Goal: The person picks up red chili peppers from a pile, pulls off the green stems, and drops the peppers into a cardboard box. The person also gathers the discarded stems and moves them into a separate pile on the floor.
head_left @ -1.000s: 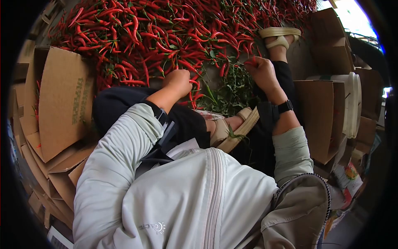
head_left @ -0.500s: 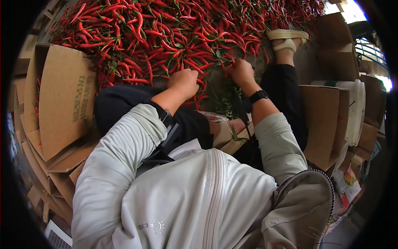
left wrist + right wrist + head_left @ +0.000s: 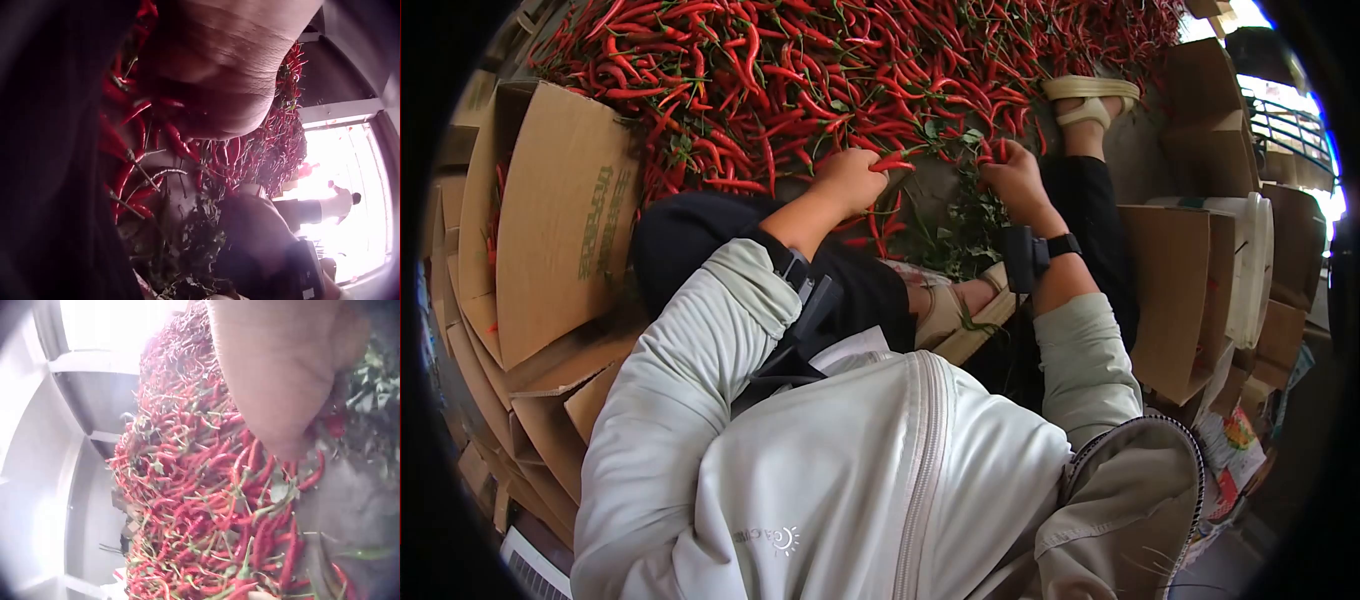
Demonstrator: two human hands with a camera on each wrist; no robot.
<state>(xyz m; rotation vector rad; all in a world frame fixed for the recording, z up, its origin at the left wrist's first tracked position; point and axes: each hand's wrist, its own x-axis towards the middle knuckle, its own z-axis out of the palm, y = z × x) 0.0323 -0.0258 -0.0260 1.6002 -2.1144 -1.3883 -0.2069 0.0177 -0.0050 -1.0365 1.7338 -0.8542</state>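
In the head view my left hand point(image 3: 850, 182) is curled at the near edge of a heap of red chili peppers point(image 3: 800, 95). A red chili pepper point(image 3: 893, 164) sticks out from its fingers, towards the right hand. My right hand point(image 3: 1014, 180) is bent over a leafy patch, with a red chili pepper point(image 3: 990, 152) at its fingertips. Green leaves and stems point(image 3: 960, 235) lie on the floor between the hands. In the left wrist view the palm side hides the fingertips, with loose peppers point(image 3: 128, 178) below. The right wrist view hides the right fingertips behind the hand point(image 3: 275, 375).
Cardboard boxes stand on the left point(image 3: 565, 220) and right point(image 3: 1175, 290). A white bucket point(image 3: 1250, 270) is beside the right box. The person's sandalled feet point(image 3: 1090, 100) and dark-trousered legs frame the work area. Far off, another person point(image 3: 337, 203) shows in a bright opening.
My right hand moved left to the heap near the left hand, then back right over the leaves. The left hand shifted slightly, and a pepper now juts from it.
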